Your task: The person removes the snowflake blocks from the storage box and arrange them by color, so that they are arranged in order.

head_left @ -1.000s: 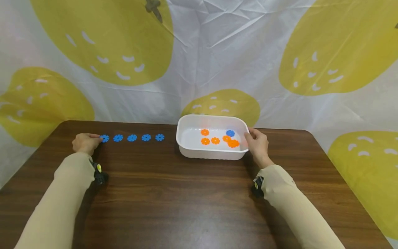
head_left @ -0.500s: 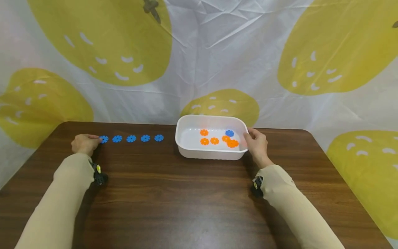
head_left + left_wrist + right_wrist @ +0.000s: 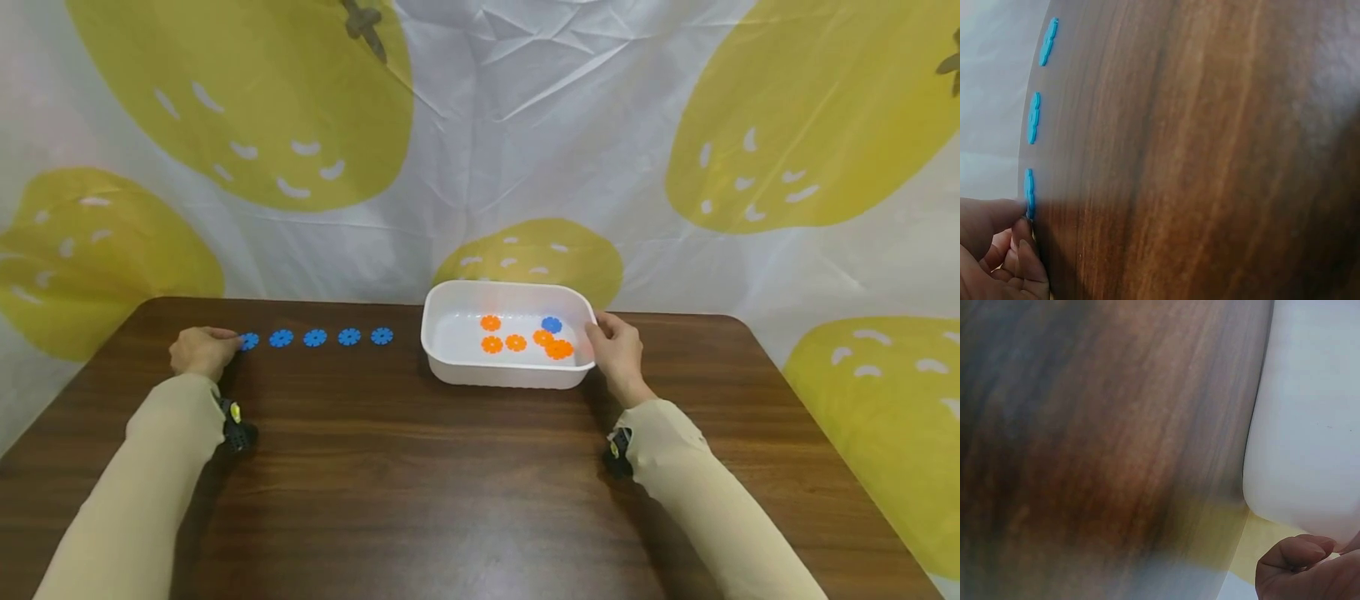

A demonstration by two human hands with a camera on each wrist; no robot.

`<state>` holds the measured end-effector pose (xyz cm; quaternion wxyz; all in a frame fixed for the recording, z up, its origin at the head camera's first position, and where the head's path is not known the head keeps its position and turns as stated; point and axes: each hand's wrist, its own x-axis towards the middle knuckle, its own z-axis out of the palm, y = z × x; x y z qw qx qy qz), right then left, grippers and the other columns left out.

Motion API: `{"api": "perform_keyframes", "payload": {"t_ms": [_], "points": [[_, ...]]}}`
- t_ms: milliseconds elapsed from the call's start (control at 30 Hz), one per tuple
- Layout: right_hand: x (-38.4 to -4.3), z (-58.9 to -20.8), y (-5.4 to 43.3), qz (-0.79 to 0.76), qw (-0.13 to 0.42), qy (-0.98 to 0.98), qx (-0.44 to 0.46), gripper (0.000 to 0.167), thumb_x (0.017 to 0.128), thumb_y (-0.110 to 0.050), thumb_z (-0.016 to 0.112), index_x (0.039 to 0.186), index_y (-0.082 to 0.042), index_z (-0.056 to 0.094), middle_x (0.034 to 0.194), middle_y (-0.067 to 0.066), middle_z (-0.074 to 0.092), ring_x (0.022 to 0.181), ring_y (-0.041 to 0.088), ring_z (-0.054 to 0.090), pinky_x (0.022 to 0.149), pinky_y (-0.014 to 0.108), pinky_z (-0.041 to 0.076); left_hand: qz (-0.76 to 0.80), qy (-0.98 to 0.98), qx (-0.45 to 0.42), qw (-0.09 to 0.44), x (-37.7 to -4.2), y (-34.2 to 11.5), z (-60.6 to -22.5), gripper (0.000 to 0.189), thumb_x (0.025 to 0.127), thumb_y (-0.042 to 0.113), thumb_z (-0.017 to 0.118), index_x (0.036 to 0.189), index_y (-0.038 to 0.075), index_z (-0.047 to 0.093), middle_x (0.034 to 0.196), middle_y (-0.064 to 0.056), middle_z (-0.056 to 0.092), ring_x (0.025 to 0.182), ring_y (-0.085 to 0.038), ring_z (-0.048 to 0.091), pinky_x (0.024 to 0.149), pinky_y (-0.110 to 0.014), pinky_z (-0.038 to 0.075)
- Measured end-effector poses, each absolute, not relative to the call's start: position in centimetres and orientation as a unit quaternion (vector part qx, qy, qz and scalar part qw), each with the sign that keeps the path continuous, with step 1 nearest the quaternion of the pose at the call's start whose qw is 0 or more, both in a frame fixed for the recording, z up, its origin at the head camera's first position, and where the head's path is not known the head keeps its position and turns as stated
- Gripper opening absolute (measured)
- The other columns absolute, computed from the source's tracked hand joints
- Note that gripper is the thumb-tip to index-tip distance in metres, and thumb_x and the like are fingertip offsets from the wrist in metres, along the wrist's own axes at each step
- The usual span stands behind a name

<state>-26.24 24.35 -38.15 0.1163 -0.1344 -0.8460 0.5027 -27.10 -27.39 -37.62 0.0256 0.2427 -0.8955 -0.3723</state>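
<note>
My left hand (image 3: pixel 202 352) pinches the near edge of the leftmost blue snowflake disc (image 3: pixel 249 342), which lies at the end of a row of blue discs along the table's back edge. In the left wrist view the thumb and fingers meet at the end of that disc (image 3: pixel 1029 192). My right hand (image 3: pixel 618 354) grips the right end of a white plastic basin (image 3: pixel 510 374), thumb over its rim. Several orange discs (image 3: pixel 515 342), two of them overlapping, and one blue disc (image 3: pixel 551 325) lie inside the basin. The right wrist view shows the basin's outer wall (image 3: pixel 1307 419) beside curled fingers.
The dark wood table (image 3: pixel 420 483) runs up to a hanging white cloth (image 3: pixel 525 150) with yellow fruit prints behind it. Other blue discs (image 3: pixel 315 337) lie spaced between my left hand and the basin. Each wrist wears a small black camera (image 3: pixel 238 429).
The view has shifted slightly. Both hands, the row of blue discs and the basin otherwise keep their places.
</note>
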Motion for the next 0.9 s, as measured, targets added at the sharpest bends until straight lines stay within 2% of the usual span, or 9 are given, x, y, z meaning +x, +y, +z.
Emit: {"api": "perform_keyframes", "payload": {"t_ms": [167,300,433,533,600,667,733,833,900], "points": [[-26.2,-38.3,24.4,0.506,0.120,-0.844,-0.133,0.038,0.096,-0.019,0.051,0.129,-0.002,0.055,0.116,0.020,0.062,0.098,0.025,0.056,0.086,0.032,0.049,-0.398,-0.885,0.240,0.035,-26.7,-27.2,-37.7,0.045,0.093,0.028,0.053,0.122,-0.005,0.056,0.129,-0.029,0.046,0.118,-0.044,0.041,0.092,-0.049,0.040],[-26.3,-38.2,24.3,0.510,0.120,-0.842,-0.130,0.038,0.096,-0.019,0.051,0.130,-0.002,0.055,0.117,0.020,0.061,0.099,0.026,0.056,0.090,0.036,0.049,-0.410,-0.880,0.232,0.055,-26.8,-26.9,-37.8,0.046,0.094,0.029,0.051,0.127,-0.003,0.054,0.133,-0.028,0.046,0.121,-0.043,0.040,0.095,-0.050,0.039],[-26.3,-38.1,24.4,0.512,0.118,-0.841,-0.130,0.039,0.096,-0.019,0.051,0.131,-0.002,0.054,0.120,0.020,0.060,0.101,0.027,0.056,0.093,0.038,0.049,-0.426,-0.876,0.210,0.082,-27.2,-25.8,-37.5,0.045,0.094,0.029,0.053,0.128,-0.001,0.055,0.127,-0.019,0.058,0.125,-0.039,0.040,0.101,-0.048,0.035],[-26.2,-38.1,24.4,0.514,0.119,-0.840,-0.128,0.040,0.096,-0.019,0.050,0.131,-0.002,0.053,0.121,0.020,0.060,0.102,0.027,0.056,0.093,0.039,0.048,-0.443,-0.871,0.188,0.096,-27.5,-24.4,-37.0,0.043,0.093,0.029,0.056,0.126,0.002,0.058,0.096,-0.003,0.070,0.110,-0.027,0.053,0.089,-0.034,0.045],[-26.2,-38.2,24.4,0.516,0.120,-0.838,-0.129,0.039,0.096,-0.019,0.051,0.131,-0.002,0.054,0.120,0.020,0.060,0.102,0.028,0.056,0.093,0.039,0.049,-0.447,-0.873,0.167,0.102,-27.6,-23.4,-36.7,0.042,0.092,0.030,0.058,0.124,0.003,0.060,0.082,0.012,0.064,0.091,-0.012,0.058,0.075,-0.022,0.047],[-26.2,-38.2,24.4,0.515,0.119,-0.839,-0.130,0.039,0.096,-0.020,0.051,0.131,-0.002,0.054,0.119,0.020,0.061,0.100,0.027,0.056,0.091,0.038,0.049,-0.459,-0.870,0.148,0.100,-27.6,-22.2,-36.4,0.042,0.092,0.031,0.059,0.123,0.003,0.060,0.076,0.019,0.054,0.074,0.000,0.055,0.062,-0.015,0.044],[-26.2,-38.3,24.4,0.514,0.117,-0.839,-0.133,0.039,0.096,-0.020,0.051,0.131,-0.003,0.055,0.117,0.019,0.061,0.099,0.027,0.056,0.089,0.036,0.050,-0.478,-0.864,0.128,0.096,-27.7,-21.0,-36.2,0.042,0.092,0.029,0.059,0.124,0.001,0.060,0.075,0.019,0.054,0.065,0.007,0.051,0.058,-0.012,0.044],[-26.2,-38.3,24.4,0.508,0.122,-0.842,-0.132,0.038,0.095,-0.020,0.051,0.130,-0.003,0.055,0.114,0.019,0.062,0.097,0.026,0.056,0.085,0.032,0.050,-0.507,-0.851,0.105,0.085,-27.9,-19.1,-35.7,0.041,0.092,0.027,0.060,0.124,0.001,0.059,0.075,0.017,0.055,0.064,0.006,0.054,0.061,-0.016,0.049],[-26.2,-38.3,24.4,0.506,0.127,-0.843,-0.130,0.038,0.095,-0.020,0.051,0.129,-0.003,0.056,0.113,0.019,0.062,0.096,0.025,0.056,0.082,0.030,0.050,-0.519,-0.847,0.090,0.077,-27.9,-17.7,-35.3,0.040,0.092,0.025,0.060,0.124,0.001,0.059,0.081,0.011,0.059,0.065,0.004,0.055,0.066,-0.021,0.052]]}}
